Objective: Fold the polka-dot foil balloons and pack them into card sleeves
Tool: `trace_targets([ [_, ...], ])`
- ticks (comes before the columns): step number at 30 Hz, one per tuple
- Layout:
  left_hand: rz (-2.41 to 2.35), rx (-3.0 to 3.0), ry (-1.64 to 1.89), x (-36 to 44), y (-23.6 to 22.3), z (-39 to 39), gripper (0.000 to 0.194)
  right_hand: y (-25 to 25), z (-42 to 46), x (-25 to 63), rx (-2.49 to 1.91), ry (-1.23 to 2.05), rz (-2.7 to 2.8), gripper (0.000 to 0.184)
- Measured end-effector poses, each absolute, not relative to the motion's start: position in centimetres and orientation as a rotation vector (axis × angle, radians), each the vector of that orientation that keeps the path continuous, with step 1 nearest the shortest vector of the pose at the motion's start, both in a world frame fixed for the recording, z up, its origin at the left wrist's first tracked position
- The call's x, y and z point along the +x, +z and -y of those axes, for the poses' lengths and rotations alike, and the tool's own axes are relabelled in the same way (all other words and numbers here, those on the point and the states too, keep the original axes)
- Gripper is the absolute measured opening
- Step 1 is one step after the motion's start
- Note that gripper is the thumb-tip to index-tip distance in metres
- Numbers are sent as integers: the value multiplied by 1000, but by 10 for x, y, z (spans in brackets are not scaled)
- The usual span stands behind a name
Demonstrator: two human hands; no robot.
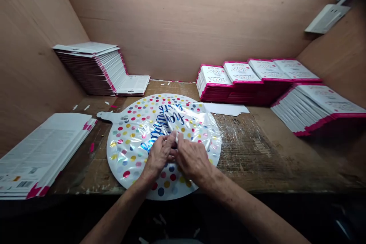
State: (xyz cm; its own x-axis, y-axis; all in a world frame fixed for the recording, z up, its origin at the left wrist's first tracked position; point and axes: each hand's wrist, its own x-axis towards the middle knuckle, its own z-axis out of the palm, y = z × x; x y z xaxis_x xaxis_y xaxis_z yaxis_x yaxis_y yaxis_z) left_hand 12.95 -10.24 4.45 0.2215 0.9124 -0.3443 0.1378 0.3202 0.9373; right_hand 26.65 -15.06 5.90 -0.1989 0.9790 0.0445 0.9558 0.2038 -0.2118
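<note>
A round, flat foil balloon (128,160) with coloured dots and blue lettering lies on the cardboard-covered bench, its tail pointing left. Glossy creases catch the light across its face. Above its middle my two hands meet, fingertips close together. My left hand (157,156) is closed, thumb and fingers pinched. Beside it my right hand (194,160) is closed too, thumb and forefinger pressed together. A small whitish bit shows between the fingertips, too small to name. The fingers partly cover the lettering.
Stacked white-and-pink packets (243,72) stand at the back right, more packets (326,103) to the right. Another tall stack (94,68) is at the back left. Flat packets (37,152) lie front left. White strips (225,108) lie behind the balloon. A power socket (327,19) hangs upper right.
</note>
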Motion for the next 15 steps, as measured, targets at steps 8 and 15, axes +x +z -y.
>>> trace_targets([
  [8, -1219, 1002, 619, 68, 50, 99, 37, 32, 174, 310, -1118, 78, 2525, 83],
  [15, -1371, 2185, 790, 22, 32, 102, 46, 22, 153, 308, -1186, 133, 2528, 35],
])
